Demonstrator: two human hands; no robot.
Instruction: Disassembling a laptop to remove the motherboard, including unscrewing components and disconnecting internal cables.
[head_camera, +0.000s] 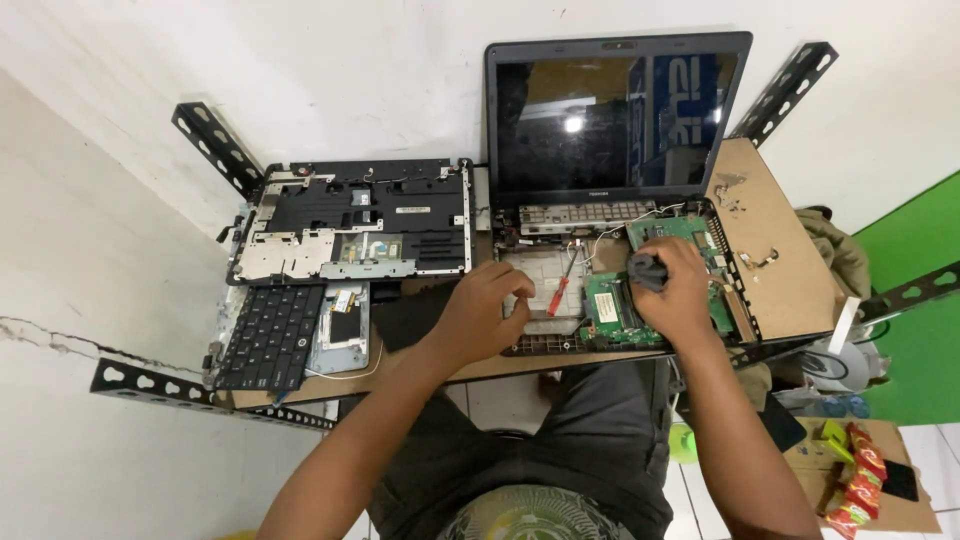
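Observation:
An opened laptop base (560, 340) lies on the small wooden table (780, 270), its dark screen (610, 120) standing upright behind it. Inside it shows a green circuit board (606, 310). My right hand (680, 295) is closed around a dark grey rounded object (648, 268) and presses it down on the board. My left hand (485, 310) rests with curled fingers on the base's left part. A red-handled screwdriver (561, 292) lies between the two hands.
To the left lie the removed black top cover (360, 215), a loose keyboard (265, 335) and a small panel (343, 325). Black perforated metal brackets (215, 145) stick out from the wall. Snack packets (855, 480) sit on a low surface at the right.

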